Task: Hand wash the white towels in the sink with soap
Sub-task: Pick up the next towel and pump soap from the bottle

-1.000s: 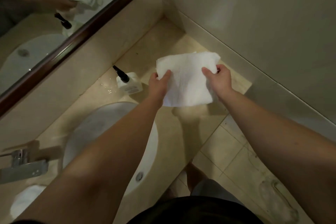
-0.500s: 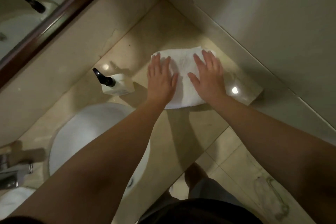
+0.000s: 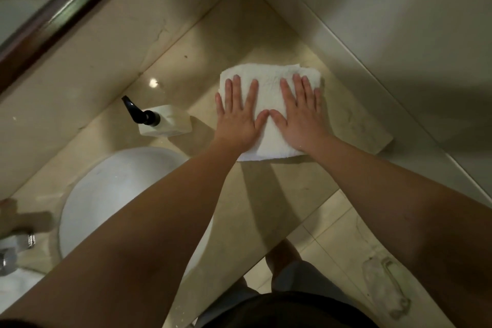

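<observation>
1. Pressing a folded white towel (image 3: pixel 269 114) flat on the counter (image 3: pixel 287 194), a person works at the far right corner of the beige stone top, where two walls meet. The head view is the only one.

2. Both hands lie palm-down on the cloth, fingers straight and spread, gripping nothing: the left hand (image 3: pixel 238 117) on its left half, the right hand (image 3: pixel 300 117) on its right half, thumbs almost touching at the middle.

3. Step in hand, by the look of it: smoothing or setting down one towel beside the basin — not washing it. The towel sits on dry counter, well clear of the sink (image 3: pixel 111 194), which lies toward the counter's front left.

4. Next move, as a judgement: if this towel is unwashed, it must be lifted and carried left into the bowl, then soaped; whether it is already washed cannot be told.

5. Count: one towel under the hands; one soap pump bottle (image 3: pixel 165 121), just left of the towel near the back edge; one sink; one faucet (image 3: pixel 16 250) at the far left edge; two hands. A pale shape at the lower left corner may be a second towel — too cropped to say.
</observation>
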`<state>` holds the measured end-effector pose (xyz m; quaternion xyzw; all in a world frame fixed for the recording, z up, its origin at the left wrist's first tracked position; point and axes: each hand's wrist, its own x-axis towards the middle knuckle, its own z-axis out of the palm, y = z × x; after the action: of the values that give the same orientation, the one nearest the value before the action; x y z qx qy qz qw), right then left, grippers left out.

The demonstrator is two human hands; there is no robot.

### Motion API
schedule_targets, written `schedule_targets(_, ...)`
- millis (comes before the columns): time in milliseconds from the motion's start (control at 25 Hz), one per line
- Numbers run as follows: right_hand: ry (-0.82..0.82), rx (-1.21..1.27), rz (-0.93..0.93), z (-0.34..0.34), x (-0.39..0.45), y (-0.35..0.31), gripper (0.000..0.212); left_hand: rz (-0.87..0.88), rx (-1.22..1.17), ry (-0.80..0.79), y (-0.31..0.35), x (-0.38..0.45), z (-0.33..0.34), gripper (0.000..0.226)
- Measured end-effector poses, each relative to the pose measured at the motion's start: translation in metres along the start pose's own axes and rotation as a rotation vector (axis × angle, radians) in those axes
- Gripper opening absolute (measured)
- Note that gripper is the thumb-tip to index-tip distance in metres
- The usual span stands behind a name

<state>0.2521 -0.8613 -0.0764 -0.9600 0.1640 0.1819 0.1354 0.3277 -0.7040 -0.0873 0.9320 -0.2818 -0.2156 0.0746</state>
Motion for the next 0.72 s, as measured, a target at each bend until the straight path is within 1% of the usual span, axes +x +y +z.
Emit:
schedule_targets(80, -0.080, 0.017, -0.003, -0.010, 0.000, 0.001, 0.074, -0.007, -0.008, -0.112, 0.001, 0.003, -0.014, 0.073)
schedule_targets(160, -0.152, -0.008, 0.004, -0.024, -0.002, -0.002, 0.073, 0.009, 0.012, -0.155, -0.002, -0.003, -0.029, 0.070)
schedule_targets(240, -0.163, -0.052, 0.021, -0.039, -0.010, -0.009, 0.072, 0.014, 0.030, -0.150, -0.008, -0.023, -0.040, 0.066)
schedule_targets(320, -0.111, -0.084, -0.009, -0.044, -0.027, -0.023, 0.072, -0.011, 0.083, -0.112, -0.018, -0.058, -0.042, 0.065)
schedule_targets(400, -0.086, -0.089, -0.046, -0.044, -0.051, -0.042, 0.072, -0.055, 0.024, -0.097, -0.028, -0.092, -0.045, 0.065)
schedule_targets(480, -0.096, -0.076, -0.058, -0.042, -0.077, -0.065, 0.070, -0.077, -0.047, -0.087, -0.039, -0.125, -0.050, 0.064)
schedule_targets(600, -0.106, -0.064, -0.080, -0.039, -0.116, -0.109, 0.068, -0.116, -0.093, -0.042, -0.061, -0.176, -0.057, 0.064)
schedule_targets(720, -0.085, -0.096, -0.161, -0.031, -0.153, -0.157, 0.066, -0.148, -0.105, 0.000, -0.090, -0.234, -0.057, 0.064)
